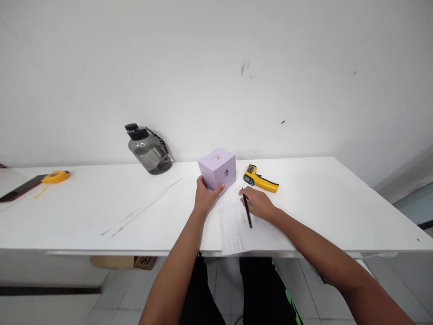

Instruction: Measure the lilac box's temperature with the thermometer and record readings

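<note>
My left hand (206,197) grips the lower front of a lilac box (219,169), fingers on its left side and thumb across the front corner. The box has a gold mark on top and a dark emblem on its right face. In my right hand (259,202) is a black pen (247,210), its rear end slanting toward me. That hand rests at the upper edge of a white sheet of paper (233,230), which bears faint writing on its left part. Just beyond the right hand lies a yellow and black infrared thermometer (262,179).
A grey translucent bottle (150,151) with a black lid stands tilted-looking by the wall. A yellow utility-type tool or tape measure (56,176) lies far left beside a dark flat object (22,188). The white table (338,212) meets the wall behind; a cardboard box (123,262) sits below it.
</note>
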A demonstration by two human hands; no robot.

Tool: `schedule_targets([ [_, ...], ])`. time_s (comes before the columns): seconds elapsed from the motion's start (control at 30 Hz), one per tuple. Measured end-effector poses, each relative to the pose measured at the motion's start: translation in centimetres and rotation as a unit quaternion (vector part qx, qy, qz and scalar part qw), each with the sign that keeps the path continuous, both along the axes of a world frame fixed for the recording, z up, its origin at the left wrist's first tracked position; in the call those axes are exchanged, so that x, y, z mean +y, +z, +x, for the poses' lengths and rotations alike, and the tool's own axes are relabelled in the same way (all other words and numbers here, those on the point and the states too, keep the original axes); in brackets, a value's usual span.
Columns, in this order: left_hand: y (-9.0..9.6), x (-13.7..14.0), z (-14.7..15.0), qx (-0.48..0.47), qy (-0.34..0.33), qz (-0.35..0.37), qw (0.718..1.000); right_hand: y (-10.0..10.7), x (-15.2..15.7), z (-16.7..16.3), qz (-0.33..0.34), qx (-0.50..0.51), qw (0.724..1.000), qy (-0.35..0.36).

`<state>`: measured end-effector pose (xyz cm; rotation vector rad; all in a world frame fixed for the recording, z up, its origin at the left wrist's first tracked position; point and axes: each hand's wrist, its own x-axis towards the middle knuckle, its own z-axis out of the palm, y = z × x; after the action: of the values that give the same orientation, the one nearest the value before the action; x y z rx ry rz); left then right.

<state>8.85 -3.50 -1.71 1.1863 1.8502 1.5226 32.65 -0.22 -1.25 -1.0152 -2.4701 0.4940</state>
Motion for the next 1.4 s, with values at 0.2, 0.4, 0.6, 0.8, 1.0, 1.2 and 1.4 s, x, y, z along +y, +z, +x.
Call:
schedule_targets([
  [0.2, -0.3, 0.1, -0.3, 0.006, 0.008, 0.013, 1.0, 0.2, -0.4, -0.1, -0.001, -0.034, 0.999, -0.009],
  [0.4, -0.4, 0.0, -0.3, 0.001, 0.007, 0.018, 1.0, 0.9, -0.5, -0.3, -0.022, -0.063, 0.996, -0.055],
  [0.6, -0.7, 0.2, -0.4, -0.003, 0.004, 0.03, 1.0, 0.8, -0.3, -0.2, -0.023, -0.072, 0.996, -0.056],
  [0.8, -0.2, -0.1, -0.1, -0.003, 0.008, 0.032, 0.999, 1.0, 0.3, 0.0, -0.03, -0.051, 0.995, -0.085],
  [1.0, 0.0, -0.3, 0.1, -0.008, 0.01, 0.038, 0.999, 1.7, 0.6, 0.2, -0.038, -0.094, 0.989, -0.105],
  [1.2, 0.2, -0.5, 0.2, -0.004, 0.024, 0.031, 0.999, 0.9, 0.7, 0.1, -0.018, -0.066, 0.991, -0.114],
  [1.4, 0.4, -0.6, 0.3, -0.013, 0.025, 0.038, 0.999, 1.0, 2.0, 1.2, 0.088, -0.022, 0.97, -0.226],
])
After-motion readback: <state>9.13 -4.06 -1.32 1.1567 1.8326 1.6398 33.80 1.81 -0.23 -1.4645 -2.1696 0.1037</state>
